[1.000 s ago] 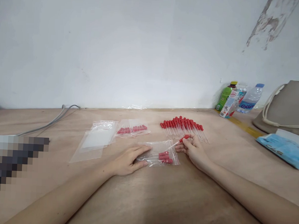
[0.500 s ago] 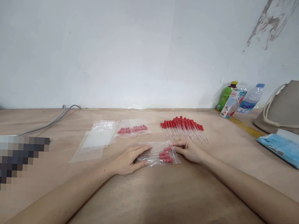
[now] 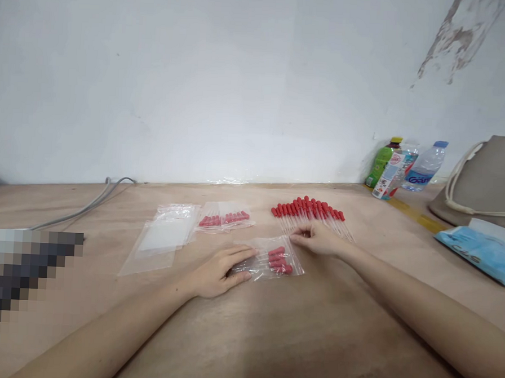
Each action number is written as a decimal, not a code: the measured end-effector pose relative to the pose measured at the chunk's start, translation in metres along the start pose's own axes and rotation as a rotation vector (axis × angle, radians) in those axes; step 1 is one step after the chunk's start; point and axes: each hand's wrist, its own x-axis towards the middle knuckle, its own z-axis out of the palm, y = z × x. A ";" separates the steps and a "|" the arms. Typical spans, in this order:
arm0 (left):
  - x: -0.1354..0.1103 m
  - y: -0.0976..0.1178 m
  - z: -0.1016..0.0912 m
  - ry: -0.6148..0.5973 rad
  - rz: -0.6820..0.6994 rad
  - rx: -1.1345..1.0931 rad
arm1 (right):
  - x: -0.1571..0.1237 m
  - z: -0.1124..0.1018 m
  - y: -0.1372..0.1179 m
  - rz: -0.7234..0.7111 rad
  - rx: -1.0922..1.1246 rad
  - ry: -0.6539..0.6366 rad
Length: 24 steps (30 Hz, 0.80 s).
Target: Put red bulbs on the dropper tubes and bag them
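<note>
A clear zip bag [image 3: 260, 247] lies on the table in front of me, with several red-bulbed droppers [image 3: 279, 264] inside. My left hand [image 3: 220, 271] rests at the bag's left end, thumb and fingers apart, pressing on the plastic. At the upper right corner, by the bag's mouth, the thumb and fingertips of my right hand [image 3: 313, 238] pinch the edge. Just beyond that hand is a loose row of droppers [image 3: 308, 208] with red bulbs and clear stems. Filled bags of droppers [image 3: 225, 217] lie further back, left of the row.
Flat clear bags [image 3: 161, 238] are stacked on the left. A grey cable [image 3: 86, 205] runs along the back left. Bottles [image 3: 425, 167], a carton [image 3: 391, 173], a blue tissue pack [image 3: 478, 251] and a grey bag [image 3: 485, 178] stand at the right. A wall closes the table's back.
My right hand has moved up along the bag's mouth to its upper corner. The uppermost dropper's bulb now lies fully inside the bag. My left hand has stayed in place.
</note>
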 end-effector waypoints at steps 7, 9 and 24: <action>-0.001 -0.002 0.000 -0.043 0.007 0.033 | 0.048 -0.005 -0.002 0.244 -0.412 0.308; -0.001 -0.002 0.000 -0.053 0.002 0.039 | 0.061 0.001 -0.003 0.292 -0.431 0.302; -0.002 -0.001 -0.002 -0.077 0.007 0.066 | 0.062 -0.016 -0.015 0.369 -0.293 0.243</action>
